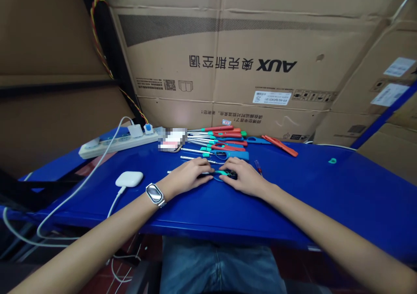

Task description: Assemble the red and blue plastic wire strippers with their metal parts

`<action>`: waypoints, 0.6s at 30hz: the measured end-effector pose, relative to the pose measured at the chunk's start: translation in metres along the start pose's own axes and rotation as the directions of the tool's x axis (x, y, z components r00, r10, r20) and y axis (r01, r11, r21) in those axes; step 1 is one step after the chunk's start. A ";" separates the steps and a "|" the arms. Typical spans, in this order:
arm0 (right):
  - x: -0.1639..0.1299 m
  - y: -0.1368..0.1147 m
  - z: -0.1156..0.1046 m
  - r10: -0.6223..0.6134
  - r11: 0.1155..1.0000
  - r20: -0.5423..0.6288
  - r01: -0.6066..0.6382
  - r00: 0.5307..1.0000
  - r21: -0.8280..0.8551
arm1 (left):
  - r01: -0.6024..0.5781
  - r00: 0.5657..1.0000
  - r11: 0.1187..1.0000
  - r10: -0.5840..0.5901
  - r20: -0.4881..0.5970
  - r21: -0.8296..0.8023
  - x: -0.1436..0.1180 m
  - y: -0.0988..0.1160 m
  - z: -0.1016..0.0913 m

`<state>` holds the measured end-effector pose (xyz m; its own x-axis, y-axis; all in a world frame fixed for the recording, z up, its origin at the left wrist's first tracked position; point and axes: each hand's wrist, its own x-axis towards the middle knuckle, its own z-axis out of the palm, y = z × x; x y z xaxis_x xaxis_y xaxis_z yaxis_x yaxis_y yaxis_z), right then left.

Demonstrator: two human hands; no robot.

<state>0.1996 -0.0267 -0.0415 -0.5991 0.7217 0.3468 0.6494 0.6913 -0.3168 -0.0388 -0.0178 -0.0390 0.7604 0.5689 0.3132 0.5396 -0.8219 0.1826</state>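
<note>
My left hand (pixel 190 176) closes its fingers round the barrel side of a long-nosed lighter (pixel 223 173), low over the blue table (pixel 302 189). The metal tube pokes out to the left of that hand. My right hand (pixel 243 179) grips the handle end, where green, blue and black parts show between the fingers. Much of the lighter is hidden by both hands. Just beyond lies a row of lighters (pixel 231 155) with red or blue handles and metal tubes pointing left. A small red screwdriver (pixel 258 167) rests beside my right hand.
A white power strip (pixel 120 145) with plugs stands at the back left. Nearer are a white earphone case (pixel 129 179) on a cable and a blurred-out phone-like object (pixel 173 140). Orange-red handle pieces (pixel 280 145) and a small green part (pixel 332 160) lie right. Cardboard (pixel 241 37) walls the back.
</note>
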 end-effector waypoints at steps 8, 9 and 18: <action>0.001 0.005 0.005 0.053 0.994 -0.075 -0.046 0.996 0.100 | -0.102 0.995 0.972 0.095 0.041 0.213 0.002 0.005 -0.009; 0.000 0.004 0.006 0.069 0.992 -0.085 -0.060 0.994 0.110 | -0.108 0.994 0.966 0.098 0.051 0.236 0.002 0.005 -0.009; -0.002 -0.003 0.007 0.116 0.977 -0.133 -0.089 0.984 0.193 | -0.040 0.999 0.974 0.047 -0.027 0.223 0.005 0.019 -0.008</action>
<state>0.1959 -0.0300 -0.0475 -0.4524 0.7857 0.4219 0.5973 0.6182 -0.5109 -0.0279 -0.0309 -0.0264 0.7749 0.5285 0.3467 0.5757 -0.8166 -0.0420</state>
